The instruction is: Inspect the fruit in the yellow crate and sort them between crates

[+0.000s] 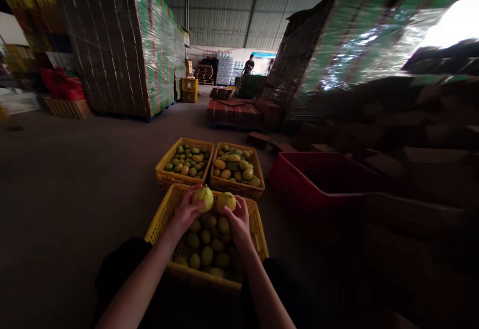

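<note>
Tall, film-wrapped stacks of green-and-brown cartons [159, 50] are ranged behind a wide red plastic tub [295, 184]. Two yellow plastic crates [164, 178], filled with oval green-yellow fruits [196, 158], are set beyond a nearer yellow perforated plastic crate [204, 276], where many dull green fruits [206, 255] are left unhandled. Above it, one pale-yellow round fruit [203, 198] is clasped by the left hand's [186, 212] fingers, a second yellowish round fruit [226, 201] by the right hand's [240, 219].

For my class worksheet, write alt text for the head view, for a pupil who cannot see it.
A person's left hand and right hand each hold a yellow-green fruit above a yellow crate of similar fruit. Two more yellow crates of fruit stand just beyond, with a red bin to the right.
</note>
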`<move>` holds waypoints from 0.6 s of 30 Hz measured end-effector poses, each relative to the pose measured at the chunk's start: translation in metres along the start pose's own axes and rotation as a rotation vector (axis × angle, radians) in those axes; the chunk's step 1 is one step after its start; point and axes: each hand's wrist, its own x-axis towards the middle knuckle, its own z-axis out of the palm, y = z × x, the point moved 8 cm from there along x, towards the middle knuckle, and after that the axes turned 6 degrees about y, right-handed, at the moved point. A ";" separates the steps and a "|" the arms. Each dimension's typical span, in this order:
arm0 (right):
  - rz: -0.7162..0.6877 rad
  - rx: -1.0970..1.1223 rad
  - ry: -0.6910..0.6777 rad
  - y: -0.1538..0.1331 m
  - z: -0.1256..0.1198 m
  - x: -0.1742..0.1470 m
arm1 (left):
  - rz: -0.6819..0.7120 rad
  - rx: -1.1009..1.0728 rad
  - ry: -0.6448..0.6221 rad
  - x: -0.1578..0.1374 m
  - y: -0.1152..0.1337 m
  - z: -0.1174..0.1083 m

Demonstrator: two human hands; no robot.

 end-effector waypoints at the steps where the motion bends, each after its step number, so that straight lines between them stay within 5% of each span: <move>1: -0.016 -0.013 -0.033 -0.005 0.004 -0.003 | 0.014 0.024 -0.036 -0.002 0.002 0.004; 8: -0.029 -0.079 -0.073 -0.024 0.010 -0.013 | -0.006 0.050 -0.090 -0.007 0.002 0.011; 13: 0.061 -0.124 -0.010 0.000 -0.004 -0.007 | -0.043 0.139 -0.018 -0.005 -0.010 0.005; 18: 0.275 0.063 0.040 0.030 -0.008 -0.003 | 0.050 0.155 0.035 0.002 -0.013 -0.004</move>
